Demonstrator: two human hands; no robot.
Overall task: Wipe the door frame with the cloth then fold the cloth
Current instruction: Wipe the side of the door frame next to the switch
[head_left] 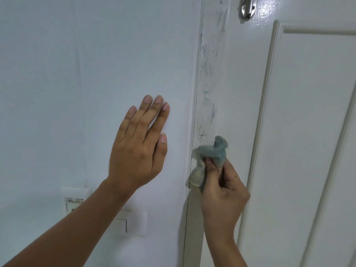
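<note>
While left hand (pixel 137 149) flattens on wall (pixel 57 74), right hand (pixel 223 191) pinches cloth (pixel 212 151) against frame (pixel 210 83).

- Left hand (pixel 137 149): bare, no glove, ring or bracelet; four fingers and thumb visible from the back, with short, rounded, unpainted fingernails (pixel 148 98) that look pale and glossy.
- Left forearm (pixel 63 226): bare from wrist to the frame's lower edge; no sleeve, watch or band in view.
- Right hand (pixel 223 191): bare, no glove or ring; knuckles and finger backs visible, with a few small dark specks on the back near the knuckles.
- Right forearm (pixel 229 253): bare to the frame's lower edge; no sleeve or wristwear showing.
</note>
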